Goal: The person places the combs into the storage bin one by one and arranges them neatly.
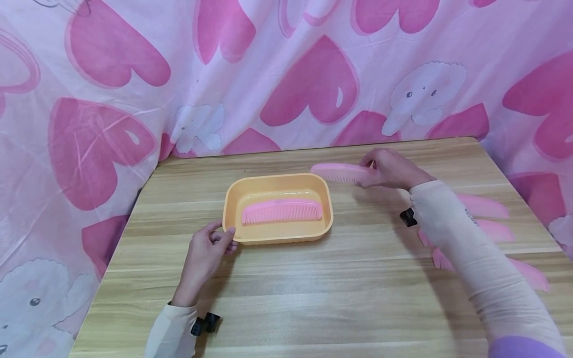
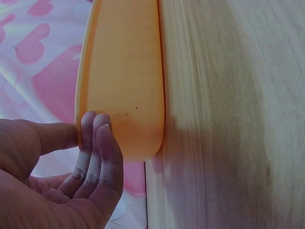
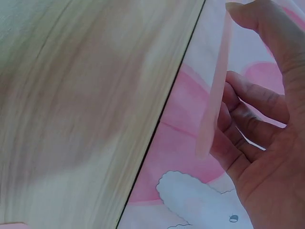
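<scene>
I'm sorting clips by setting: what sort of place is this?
Likely a curtained-off indoor tabletop workspace: pink heart-print fabric hangs behind and beside a wood-grain table, which bears an orange tray.

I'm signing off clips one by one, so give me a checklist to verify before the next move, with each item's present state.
1. Pink curved plastic-looking comb in the right hand: ok, pinched near one end.
2. Firmness of that pinch: cannot tell.
3. Orange rounded-rectangular plastic-looking container steadied: ok, the left hand grips its near left corner.
4. Room inside: ok, bare floor shows around the flat-lying pink toothed comb.
5. Held comb over the opening: not ok, most of it is to the right of the container.
6. Three pink combs on the right fully visible: not ok, the beige right sleeve partly hides them.
</scene>
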`<state>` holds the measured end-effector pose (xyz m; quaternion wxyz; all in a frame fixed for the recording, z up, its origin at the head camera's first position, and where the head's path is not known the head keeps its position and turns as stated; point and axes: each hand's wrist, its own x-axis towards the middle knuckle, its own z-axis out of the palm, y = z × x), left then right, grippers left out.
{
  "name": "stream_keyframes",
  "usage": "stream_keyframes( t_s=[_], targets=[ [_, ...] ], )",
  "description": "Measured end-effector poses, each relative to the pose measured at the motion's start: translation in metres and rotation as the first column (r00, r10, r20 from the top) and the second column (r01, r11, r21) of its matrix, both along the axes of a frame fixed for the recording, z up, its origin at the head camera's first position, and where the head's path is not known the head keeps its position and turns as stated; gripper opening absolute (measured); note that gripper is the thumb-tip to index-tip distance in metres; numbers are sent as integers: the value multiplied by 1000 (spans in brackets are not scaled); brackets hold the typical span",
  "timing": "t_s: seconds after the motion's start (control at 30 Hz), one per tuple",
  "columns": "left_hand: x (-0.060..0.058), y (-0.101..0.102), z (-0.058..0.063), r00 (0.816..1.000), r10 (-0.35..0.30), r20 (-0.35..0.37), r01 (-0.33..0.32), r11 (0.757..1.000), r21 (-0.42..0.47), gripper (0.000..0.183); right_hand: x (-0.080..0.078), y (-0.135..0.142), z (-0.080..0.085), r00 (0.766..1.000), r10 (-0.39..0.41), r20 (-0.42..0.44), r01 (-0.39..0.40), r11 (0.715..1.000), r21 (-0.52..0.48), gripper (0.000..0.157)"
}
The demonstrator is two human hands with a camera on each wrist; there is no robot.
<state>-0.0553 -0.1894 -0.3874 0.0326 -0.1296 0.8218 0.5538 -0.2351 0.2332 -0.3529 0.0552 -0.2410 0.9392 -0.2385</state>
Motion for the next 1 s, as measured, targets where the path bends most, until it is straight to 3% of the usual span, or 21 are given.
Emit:
stream_keyframes(
  t_s=[0.37, 0.6, 1.0],
  targets=[
    [1, 0, 1, 1000, -3, -3, 3, 1000, -11, 46, 2, 10, 10, 999, -13, -51, 12, 999, -33, 35],
    [0, 0, 1, 1000, 0, 0, 0, 1000, -19, 47, 9, -10, 28, 998, -15, -58, 14, 1000, -15, 43],
    [0, 1, 1, 1000, 4, -1, -4, 1000, -6, 45, 15, -64, 31, 986, 148, -71, -154, 985, -77, 45]
  ],
)
